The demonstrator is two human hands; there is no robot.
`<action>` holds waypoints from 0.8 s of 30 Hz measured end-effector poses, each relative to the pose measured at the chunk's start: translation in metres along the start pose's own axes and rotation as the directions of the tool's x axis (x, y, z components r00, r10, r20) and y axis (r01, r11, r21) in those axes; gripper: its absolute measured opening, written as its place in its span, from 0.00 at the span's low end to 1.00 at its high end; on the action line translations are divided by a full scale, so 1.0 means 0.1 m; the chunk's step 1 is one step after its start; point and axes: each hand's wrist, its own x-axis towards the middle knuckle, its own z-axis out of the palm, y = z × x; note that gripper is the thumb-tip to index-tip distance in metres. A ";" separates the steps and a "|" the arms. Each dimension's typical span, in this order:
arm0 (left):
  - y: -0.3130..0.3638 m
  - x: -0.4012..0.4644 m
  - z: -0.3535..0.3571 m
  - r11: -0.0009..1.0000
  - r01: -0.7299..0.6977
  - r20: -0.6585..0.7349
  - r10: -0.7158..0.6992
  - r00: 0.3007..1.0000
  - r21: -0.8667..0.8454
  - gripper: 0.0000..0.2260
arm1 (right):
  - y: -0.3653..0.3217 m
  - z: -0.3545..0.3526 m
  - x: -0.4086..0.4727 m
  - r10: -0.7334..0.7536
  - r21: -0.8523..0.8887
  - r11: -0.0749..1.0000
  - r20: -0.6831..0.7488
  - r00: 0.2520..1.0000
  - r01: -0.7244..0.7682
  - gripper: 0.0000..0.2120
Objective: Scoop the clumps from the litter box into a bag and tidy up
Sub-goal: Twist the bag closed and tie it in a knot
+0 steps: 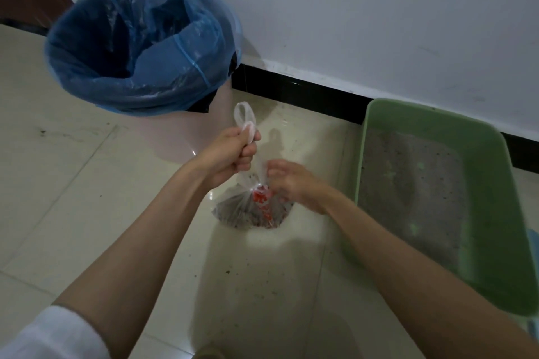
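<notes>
A small clear plastic bag [250,210] with red print holds dark litter clumps and rests on the tiled floor. My left hand [230,151] grips the bag's twisted neck, and the white handle loops stick up above my fist. My right hand [288,181] is at the neck just above the bag's bulge, fingers curled around the plastic there. The green litter box [495,213] stands to the right against the wall, with grey litter inside.
A pink bin [186,131] lined with a blue bag [140,46] stands at the back left by the wall. Litter grains are scattered on the floor tiles near me. A black skirting runs along the white wall.
</notes>
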 end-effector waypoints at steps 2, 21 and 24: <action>0.03 0.02 0.02 0.989 0.059 -0.032 -0.064 0.997 -0.135 0.13 | 0.07 0.13 0.07 -0.033 -0.013 0.999 0.001 0.999 0.033 0.12; -0.38 -0.30 -0.40 0.826 0.179 -0.153 -0.303 0.941 -0.535 0.07 | 0.17 0.15 0.22 0.103 0.330 0.941 -0.051 0.993 -0.080 0.20; -0.55 -0.53 -0.42 0.926 0.150 -0.158 -0.215 0.964 -0.348 0.10 | 0.14 0.10 0.24 0.145 0.392 0.911 -0.009 0.989 -0.130 0.13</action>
